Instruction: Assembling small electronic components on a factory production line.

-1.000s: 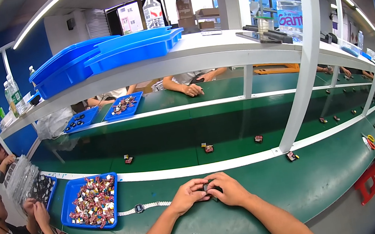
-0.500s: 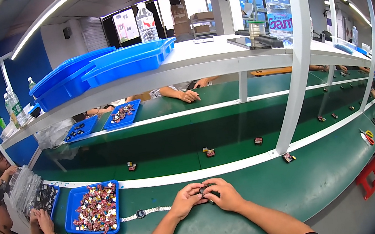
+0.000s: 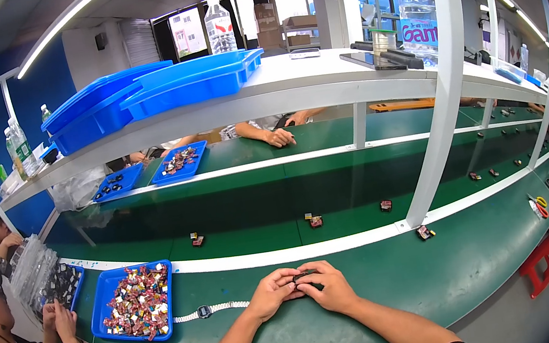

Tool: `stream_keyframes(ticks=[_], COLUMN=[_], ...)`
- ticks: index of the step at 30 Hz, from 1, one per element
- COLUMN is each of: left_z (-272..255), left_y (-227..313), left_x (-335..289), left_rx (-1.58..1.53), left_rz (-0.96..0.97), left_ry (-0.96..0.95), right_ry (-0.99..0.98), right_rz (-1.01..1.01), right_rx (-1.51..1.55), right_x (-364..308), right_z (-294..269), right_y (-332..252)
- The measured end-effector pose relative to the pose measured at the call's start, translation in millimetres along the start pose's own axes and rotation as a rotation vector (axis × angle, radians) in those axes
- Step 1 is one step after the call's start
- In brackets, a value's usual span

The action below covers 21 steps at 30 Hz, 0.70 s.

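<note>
My left hand (image 3: 272, 297) and my right hand (image 3: 327, 289) meet over the green bench, fingers closed from both sides on a small dark part (image 3: 305, 277). The fingers hide most of it, so its exact kind cannot be made out. Beside my left wrist a digital watch (image 3: 204, 312) with a pale link strap lies stretched out on the bench. Left of it stands a blue tray (image 3: 98, 307) heaped with small reddish, white and yellow pieces.
A white rail (image 3: 252, 259) borders the green belt (image 3: 255, 234), where small reddish clusters (image 3: 314, 221) lie. A white post (image 3: 431, 128) rises right of my hands. Scissors (image 3: 540, 206) lie far right. A co-worker's hands (image 3: 62, 319) are at the left by a tray of dark parts (image 3: 79, 287).
The whole view has shifted slightly. Both my hands stay together on the dark part, which sits at a slightly different angle and shows less between my fingers.
</note>
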State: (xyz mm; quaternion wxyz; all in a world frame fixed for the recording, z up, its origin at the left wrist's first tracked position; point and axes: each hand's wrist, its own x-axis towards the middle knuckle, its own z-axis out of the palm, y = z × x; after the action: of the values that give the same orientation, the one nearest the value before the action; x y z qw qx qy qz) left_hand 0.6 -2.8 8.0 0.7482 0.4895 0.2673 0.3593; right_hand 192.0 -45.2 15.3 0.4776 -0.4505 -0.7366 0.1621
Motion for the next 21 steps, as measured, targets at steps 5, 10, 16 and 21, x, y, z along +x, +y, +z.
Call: stream_keyframes(ticks=[5,10,16,21], left_z=[-1,-2,1,2], left_y=[0,-1,-9,-6], left_x=[0,0,1,0], left_rx=[0.016,0.023,0.041,0.052], left_rz=[-0.001,0.004,0.096,0.064], left_ry=[0.002,0.012,0.061,0.091], right_ry=[-0.005,-0.006,0.011,-0.007], right_rz=[0.016,0.021,0.001,0.047], right_rx=[0.009,0.039,0.075,0.06], right_x=[-1,-1,-1,0], right_z=[3,4,6,2], right_y=[-1,0,2,-2])
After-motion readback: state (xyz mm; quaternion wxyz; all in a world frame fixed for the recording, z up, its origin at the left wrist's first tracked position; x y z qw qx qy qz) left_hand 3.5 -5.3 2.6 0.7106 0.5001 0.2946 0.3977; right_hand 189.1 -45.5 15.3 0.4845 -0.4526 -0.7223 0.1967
